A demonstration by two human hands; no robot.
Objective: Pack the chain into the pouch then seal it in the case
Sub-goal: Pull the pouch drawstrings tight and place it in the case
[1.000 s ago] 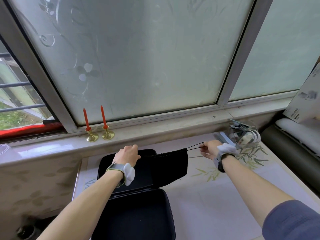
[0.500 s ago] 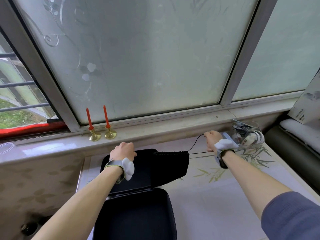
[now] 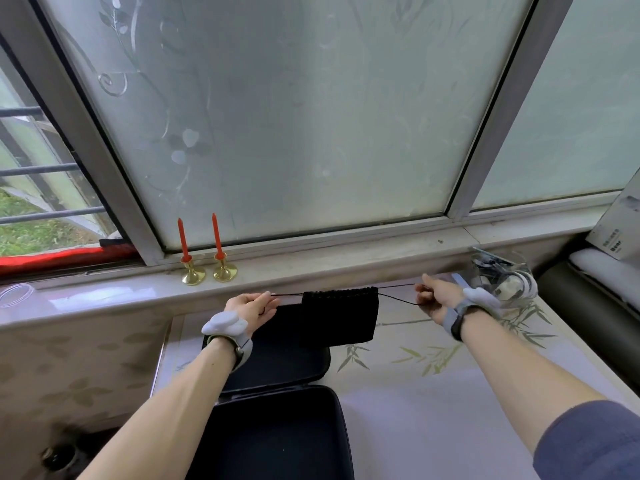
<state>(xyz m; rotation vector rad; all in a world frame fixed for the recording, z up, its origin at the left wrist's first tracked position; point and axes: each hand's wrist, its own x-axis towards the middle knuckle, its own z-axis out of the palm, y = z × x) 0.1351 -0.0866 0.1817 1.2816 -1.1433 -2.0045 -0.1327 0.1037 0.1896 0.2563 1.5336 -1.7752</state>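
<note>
A black cloth pouch [image 3: 339, 315] hangs in the air between my hands, its top edge gathered. Thin black drawstrings run out of both its upper corners. My left hand [image 3: 251, 310] pinches the left drawstring [image 3: 287, 295] and my right hand [image 3: 438, 299] holds the right drawstring [image 3: 398, 297]; both cords are stretched taut. Below the pouch lies an open black case [image 3: 277, 431], with its lid [image 3: 287, 362] flat on the table behind it. The chain is not visible.
Two red candles in brass holders [image 3: 204, 258] stand on the windowsill. A clear container with cables [image 3: 502, 278] sits at the table's back right. A white box [image 3: 620, 230] and a dark cushion [image 3: 588, 306] lie at the right. The table [image 3: 433, 393] has a bamboo-print cover.
My left hand has shifted from gripping the pouch's left side to pulling the left drawstring. The pouch mouth has drawn tighter, and the pouch now hangs between both taut cords.
</note>
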